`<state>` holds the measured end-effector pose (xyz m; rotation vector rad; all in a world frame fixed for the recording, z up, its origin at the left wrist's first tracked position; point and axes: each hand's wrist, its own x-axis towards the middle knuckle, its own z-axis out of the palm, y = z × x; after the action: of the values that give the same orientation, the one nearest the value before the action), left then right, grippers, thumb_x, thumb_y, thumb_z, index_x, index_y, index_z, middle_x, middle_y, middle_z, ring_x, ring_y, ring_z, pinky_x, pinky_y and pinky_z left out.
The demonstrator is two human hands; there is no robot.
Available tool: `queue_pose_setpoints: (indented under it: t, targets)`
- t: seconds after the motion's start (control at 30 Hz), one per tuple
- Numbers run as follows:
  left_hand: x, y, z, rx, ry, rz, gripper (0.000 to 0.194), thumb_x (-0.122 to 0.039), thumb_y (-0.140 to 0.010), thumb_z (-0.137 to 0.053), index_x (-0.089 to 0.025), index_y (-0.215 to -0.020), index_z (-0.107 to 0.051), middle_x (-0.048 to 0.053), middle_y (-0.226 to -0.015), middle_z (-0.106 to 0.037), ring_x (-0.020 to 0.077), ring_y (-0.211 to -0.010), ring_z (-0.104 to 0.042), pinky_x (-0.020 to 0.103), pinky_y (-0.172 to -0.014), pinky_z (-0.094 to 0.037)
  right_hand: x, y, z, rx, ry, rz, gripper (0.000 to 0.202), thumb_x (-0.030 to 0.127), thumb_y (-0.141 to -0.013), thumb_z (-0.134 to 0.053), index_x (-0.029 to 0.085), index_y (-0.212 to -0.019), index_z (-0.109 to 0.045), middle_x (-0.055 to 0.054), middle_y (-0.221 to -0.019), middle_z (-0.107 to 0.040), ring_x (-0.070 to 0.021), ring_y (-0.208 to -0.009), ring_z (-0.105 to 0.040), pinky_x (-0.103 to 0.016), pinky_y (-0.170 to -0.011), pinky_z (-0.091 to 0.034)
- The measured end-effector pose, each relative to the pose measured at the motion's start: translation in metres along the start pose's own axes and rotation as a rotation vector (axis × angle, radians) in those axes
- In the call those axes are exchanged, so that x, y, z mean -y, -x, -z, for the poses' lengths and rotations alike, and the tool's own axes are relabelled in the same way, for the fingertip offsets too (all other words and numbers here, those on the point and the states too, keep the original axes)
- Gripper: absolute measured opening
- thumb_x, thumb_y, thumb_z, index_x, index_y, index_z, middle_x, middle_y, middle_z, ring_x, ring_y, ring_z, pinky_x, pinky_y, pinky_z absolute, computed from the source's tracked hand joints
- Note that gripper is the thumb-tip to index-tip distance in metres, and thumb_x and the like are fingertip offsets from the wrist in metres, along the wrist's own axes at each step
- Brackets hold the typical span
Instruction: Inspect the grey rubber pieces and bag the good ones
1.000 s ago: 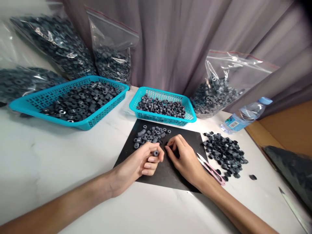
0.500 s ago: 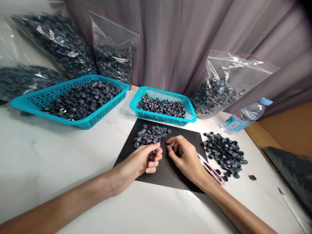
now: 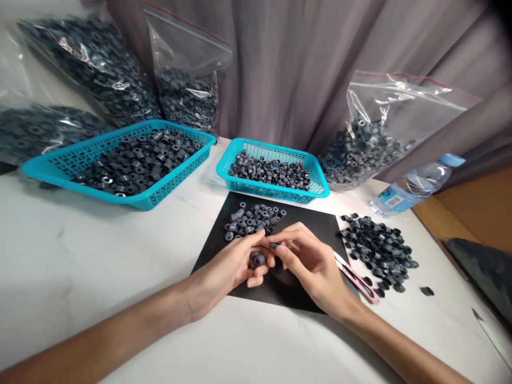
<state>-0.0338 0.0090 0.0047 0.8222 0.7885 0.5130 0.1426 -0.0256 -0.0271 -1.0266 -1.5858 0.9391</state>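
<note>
My left hand is curled, palm up, around a few small grey ring-shaped pieces with holes through the middle. Right against its fingertips, my right hand pinches a small dark piece between thumb and forefinger. Fingers hide most of that piece, and I cannot tell whether the two hands' pieces touch. Both hands are over a black mat. Just beyond them on the mat lies a loose heap of grey ring pieces.
Two blue baskets hold many pieces. Filled zip bags stand behind. To the right lie a heap of black caps, a pink-handled cutting tool, a water bottle and a pale blade-like tool.
My right hand has moved left until its fingertips meet my left hand. The grey pieces in my left hand show more clearly. The view has shifted slightly.
</note>
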Motion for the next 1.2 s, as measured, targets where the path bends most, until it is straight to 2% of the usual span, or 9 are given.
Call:
queue_pose_setpoints:
  t: [0.13,0.27,0.47,0.67,0.9,1.03,1.2]
  targets:
    - [0.0009,-0.0015,-0.0014,-0.024,-0.008,-0.012,0.038,-0.044,-0.098,-0.043,-0.014,-0.084,-0.061,0.0,-0.074,-0.048,0.0106,-0.06,-0.035,0.025,-0.052,-0.028,0.0016,0.0025,0.0,0.007,0.149,0.044,0.024,0.028,-0.099,-0.054,0.03,-0.115,-0.072,-0.004,-0.094,-0.054,-0.0177,-0.09,-0.058,-0.035,-0.083,-0.053]
    - [0.0046,-0.0052,0.0007,-0.049,-0.025,-0.03,0.031,-0.041,-0.098,-0.044,-0.017,-0.083,-0.055,-0.002,-0.068,-0.045,0.011,-0.059,-0.039,0.025,-0.053,-0.032,0.0043,0.0014,0.0008,0.048,0.201,0.05,0.028,0.026,-0.1,-0.05,0.031,-0.12,-0.07,-0.004,-0.095,-0.054,-0.017,-0.088,-0.059,-0.035,-0.083,-0.053]
    - [0.0056,-0.0059,0.002,-0.042,-0.062,-0.052,0.027,-0.038,-0.099,-0.043,-0.016,-0.09,-0.057,0.0,-0.07,-0.05,0.012,-0.06,-0.045,0.027,-0.056,-0.038,-0.0002,0.0014,-0.0015,-0.026,0.185,0.023,0.03,0.028,-0.1,-0.052,0.027,-0.128,-0.062,-0.004,-0.096,-0.057,-0.0178,-0.09,-0.059,-0.036,-0.087,-0.053]
    - [0.0044,-0.0048,0.002,-0.033,-0.061,-0.065,0.028,-0.034,-0.098,-0.046,-0.013,-0.089,-0.062,0.002,-0.071,-0.057,0.0134,-0.061,-0.051,0.03,-0.061,-0.044,-0.0028,0.0023,-0.0029,-0.192,0.154,0.036,0.021,0.029,-0.098,-0.055,0.025,-0.118,-0.062,-0.005,-0.1,-0.06,-0.0188,-0.092,-0.061,-0.035,-0.085,-0.052]
    - [0.0083,-0.0042,0.0045,-0.054,-0.019,-0.076,0.022,-0.025,-0.099,-0.046,-0.012,-0.099,-0.063,0.009,-0.091,-0.068,0.0198,-0.079,-0.066,0.033,-0.07,-0.052,0.0011,0.0038,-0.004,-0.152,0.192,0.061,0.021,0.026,-0.097,-0.058,0.025,-0.116,-0.064,-0.006,-0.108,-0.064,-0.0198,-0.097,-0.063,-0.037,-0.089,-0.054]
    - [0.0054,-0.0015,0.0018,-0.058,0.023,-0.057,0.026,-0.028,-0.101,-0.045,-0.01,-0.104,-0.062,0.012,-0.091,-0.072,0.0235,-0.087,-0.07,0.037,-0.08,-0.056,-0.0005,0.0035,-0.0046,-0.141,0.148,0.059,0.018,0.026,-0.096,-0.059,0.025,-0.113,-0.066,-0.006,-0.108,-0.065,-0.0198,-0.098,-0.063,-0.038,-0.089,-0.055]
    - [0.0016,-0.0005,-0.001,-0.085,0.056,-0.015,0.026,-0.031,-0.101,-0.045,-0.01,-0.106,-0.059,0.013,-0.092,-0.073,0.0259,-0.088,-0.073,0.041,-0.085,-0.057,-0.0016,0.0026,-0.0046,-0.16,0.111,0.049,0.011,0.026,-0.094,-0.063,0.024,-0.104,-0.067,-0.005,-0.102,-0.066,-0.0198,-0.097,-0.064,-0.036,-0.087,-0.055]
